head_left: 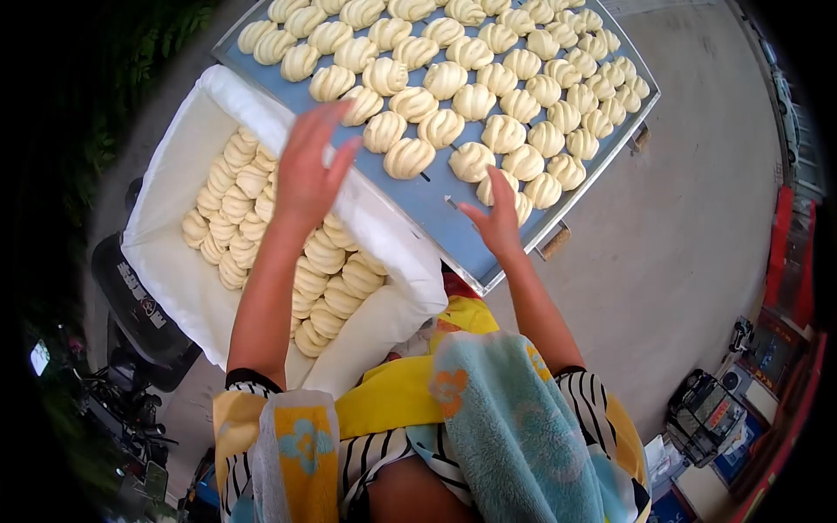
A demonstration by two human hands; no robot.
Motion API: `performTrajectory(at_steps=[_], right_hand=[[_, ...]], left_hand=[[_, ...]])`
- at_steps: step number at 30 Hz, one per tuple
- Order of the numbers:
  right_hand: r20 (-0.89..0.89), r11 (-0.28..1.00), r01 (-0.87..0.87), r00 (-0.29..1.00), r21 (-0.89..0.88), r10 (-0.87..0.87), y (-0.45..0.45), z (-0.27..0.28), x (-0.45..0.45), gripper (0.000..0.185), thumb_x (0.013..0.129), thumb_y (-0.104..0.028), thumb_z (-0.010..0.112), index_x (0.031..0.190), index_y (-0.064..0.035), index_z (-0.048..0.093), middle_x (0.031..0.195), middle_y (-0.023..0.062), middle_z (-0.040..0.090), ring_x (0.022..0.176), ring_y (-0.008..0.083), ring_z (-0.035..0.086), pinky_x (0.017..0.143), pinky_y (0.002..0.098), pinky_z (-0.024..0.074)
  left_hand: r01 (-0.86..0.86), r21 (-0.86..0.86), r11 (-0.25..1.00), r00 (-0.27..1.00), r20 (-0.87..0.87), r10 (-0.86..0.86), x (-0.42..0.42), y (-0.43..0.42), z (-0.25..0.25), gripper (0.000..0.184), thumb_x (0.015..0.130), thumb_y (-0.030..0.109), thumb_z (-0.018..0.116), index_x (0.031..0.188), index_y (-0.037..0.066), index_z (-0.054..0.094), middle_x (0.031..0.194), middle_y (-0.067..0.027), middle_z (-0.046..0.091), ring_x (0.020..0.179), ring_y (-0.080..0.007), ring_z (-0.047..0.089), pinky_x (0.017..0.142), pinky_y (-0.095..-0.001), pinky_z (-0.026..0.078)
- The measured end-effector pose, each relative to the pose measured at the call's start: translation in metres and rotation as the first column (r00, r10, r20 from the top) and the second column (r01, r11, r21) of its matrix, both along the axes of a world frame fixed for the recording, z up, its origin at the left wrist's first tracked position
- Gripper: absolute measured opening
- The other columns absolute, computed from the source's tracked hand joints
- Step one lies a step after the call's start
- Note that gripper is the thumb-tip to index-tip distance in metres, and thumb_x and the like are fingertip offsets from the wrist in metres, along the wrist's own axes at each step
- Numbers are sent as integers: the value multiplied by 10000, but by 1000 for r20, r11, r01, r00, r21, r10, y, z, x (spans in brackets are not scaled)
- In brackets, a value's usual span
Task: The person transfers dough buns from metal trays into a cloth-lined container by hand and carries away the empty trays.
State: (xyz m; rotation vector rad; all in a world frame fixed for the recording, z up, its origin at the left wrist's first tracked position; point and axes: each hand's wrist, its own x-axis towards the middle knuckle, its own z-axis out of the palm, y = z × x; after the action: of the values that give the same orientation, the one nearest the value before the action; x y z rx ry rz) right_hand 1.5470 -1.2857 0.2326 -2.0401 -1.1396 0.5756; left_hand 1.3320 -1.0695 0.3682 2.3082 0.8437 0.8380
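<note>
Dozens of rolls (410,159) are held by one tray (427,207) and one cloth-lined bin (163,196); left grip (307,164) and right grip (500,225) are spread, contact unclear.

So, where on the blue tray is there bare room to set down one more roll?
Mainly the blue tray's near corner, between the nearest rolls, the right hand and the rim beside the white-lined container. The tray's far right side is crowded, rolls almost touching; the container is full of piled rolls.
</note>
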Motion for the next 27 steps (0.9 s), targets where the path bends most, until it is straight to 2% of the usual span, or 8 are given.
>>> performTrajectory(at_steps=[4,7,10,14,19,22,24,27], right_hand=[[230,970,163,966,-183,-119,-86,-64,56,966,611,-173,907,1428,-46,407,1385,207,462,1272,389,432,1062,451,388],[207,944,176,971,-280,-119,-93,-80,61,1000,574,-150,911,1439,-99,413,1378,202,443,1245,399,442,1046,445,400],[219,920,265,954,-290,-206,-75,-95,51,1017,551,-122,907,1443,-140,419,1365,197,433,1206,419,452,1030,441,413],[144,862,385,923,-329,-357,-56,-121,54,1008,537,-101,904,1431,-162,442,1332,184,431,1127,406,467,973,444,443],[91,865,366,930,-343,-357,-55,-119,62,948,562,-130,890,1411,-155,467,1263,171,451,1082,380,481,934,435,462],[164,859,387,922,-335,-351,-49,-107,56,939,573,-142,890,1412,-173,470,1256,145,470,1068,371,487,920,437,469],[170,831,409,912,-377,-372,-41,-110,50,957,580,-140,896,1429,-213,460,1267,119,477,1066,365,478,913,435,472],[-14,843,363,916,-397,-401,-37,-108,53,960,595,-161,890,1443,-241,446,1294,95,474,1075,374,480,912,425,480]], left_hand=[[395,-281,874,812,-337,-476,103,-37,-70,618,840,171,739,1399,116,483,1409,-151,501,1313,-329,458,1058,-408,404],[457,-187,870,527,-731,-434,154,-29,-134,805,795,201,784,1487,185,373,1484,-170,409,1371,-364,386,1086,-450,370],[371,-65,926,408,-885,-226,182,-13,-182,775,834,210,727,1507,244,345,1500,-205,379,1422,-388,317,1122,-504,320],[375,102,921,418,-906,-70,184,-16,-221,649,916,136,564,1513,250,335,1486,-272,358,1394,-397,344,1117,-512,317],[255,-247,935,287,-904,-317,205,10,-229,960,706,195,820,1519,232,311,1435,-194,403,1340,-379,398,1090,-514,346],[468,16,883,419,-884,-207,190,-2,-202,929,711,181,806,1511,223,334,1437,-182,394,1345,-365,391,1103,-478,342],[635,273,723,551,-816,-175,183,-15,-211,948,707,188,811,1517,226,321,1454,-177,370,1353,-350,375,1125,-459,315],[611,-174,772,360,-808,-467,189,-45,-221,1005,696,204,825,1535,234,272,1460,-187,364,1360,-352,369,1119,-516,294]])
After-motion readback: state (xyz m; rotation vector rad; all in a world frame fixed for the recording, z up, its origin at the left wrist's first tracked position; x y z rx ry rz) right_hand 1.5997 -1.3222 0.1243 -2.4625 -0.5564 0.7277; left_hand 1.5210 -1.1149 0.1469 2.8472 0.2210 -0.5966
